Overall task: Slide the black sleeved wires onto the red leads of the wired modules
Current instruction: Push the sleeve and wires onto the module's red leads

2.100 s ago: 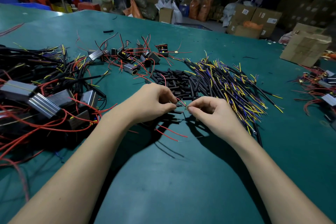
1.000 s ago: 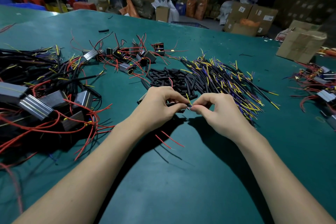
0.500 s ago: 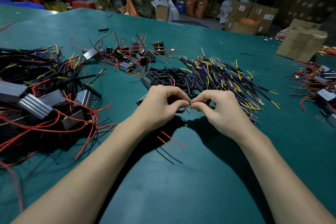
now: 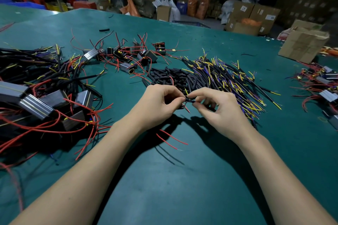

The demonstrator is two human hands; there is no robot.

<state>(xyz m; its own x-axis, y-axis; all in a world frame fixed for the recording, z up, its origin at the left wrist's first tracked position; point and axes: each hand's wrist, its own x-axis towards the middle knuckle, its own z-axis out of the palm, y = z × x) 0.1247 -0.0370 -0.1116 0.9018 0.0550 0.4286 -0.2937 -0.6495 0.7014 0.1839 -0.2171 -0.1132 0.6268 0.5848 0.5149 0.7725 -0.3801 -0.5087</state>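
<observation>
green table point(image 4: 182, 188) carries it all. step in hand looks like threading: left hand point(image 4: 155, 104) pinches a red lead point(image 4: 187, 108) at thumb and forefinger, right hand point(image 4: 217, 107) pinches a black sleeved wire point(image 4: 190, 101) against it, the two meeting between the fingertips just above the table, in front of the tube pile. to do it well, probably keep the lead tip straight, line it up with the sleeve mouth, push in short strokes so the thin wire does not buckle. counts: two hands, both gripping; finished modules pile point(image 4: 45, 100) at left, too tangled to count; sleeved wire heap point(image 4: 228, 78), far too many to count; black tube pile point(image 4: 173, 76), dozens; unwired modules cluster point(image 4: 128, 55), roughly eight; two loose red wires point(image 4: 172, 139) under the wrists; one cardboard box point(image 4: 303, 45).
</observation>
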